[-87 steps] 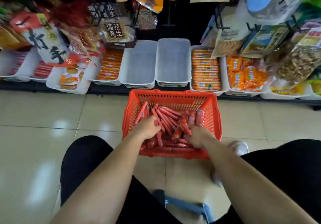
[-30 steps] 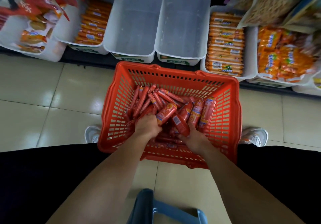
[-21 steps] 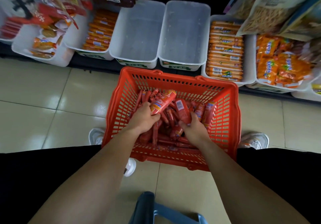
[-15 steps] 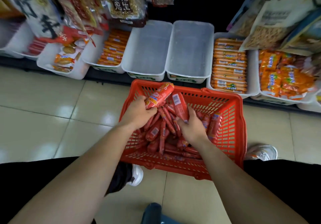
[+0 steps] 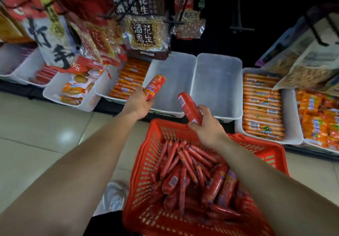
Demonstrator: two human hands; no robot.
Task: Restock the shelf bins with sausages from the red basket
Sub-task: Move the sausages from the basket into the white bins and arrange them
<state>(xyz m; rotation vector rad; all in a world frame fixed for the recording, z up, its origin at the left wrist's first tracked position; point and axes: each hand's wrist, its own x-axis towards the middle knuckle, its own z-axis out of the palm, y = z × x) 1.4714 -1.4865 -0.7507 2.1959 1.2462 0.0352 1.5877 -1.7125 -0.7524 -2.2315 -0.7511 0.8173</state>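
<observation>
The left white bin (image 5: 174,70) and right white bin (image 5: 218,81) at centre stand open to entry from above and the front; hanging peanut packets (image 5: 144,34) overhang the left one's rear corner, orange sausage packs (image 5: 262,105) crowd both flanks, and the red basket (image 5: 145,162) stands just before them.

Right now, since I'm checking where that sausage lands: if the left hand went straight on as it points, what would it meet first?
Most likely the left empty white bin: the left hand, gripping a fat sausage, aims into it, though depth is unclear.
</observation>
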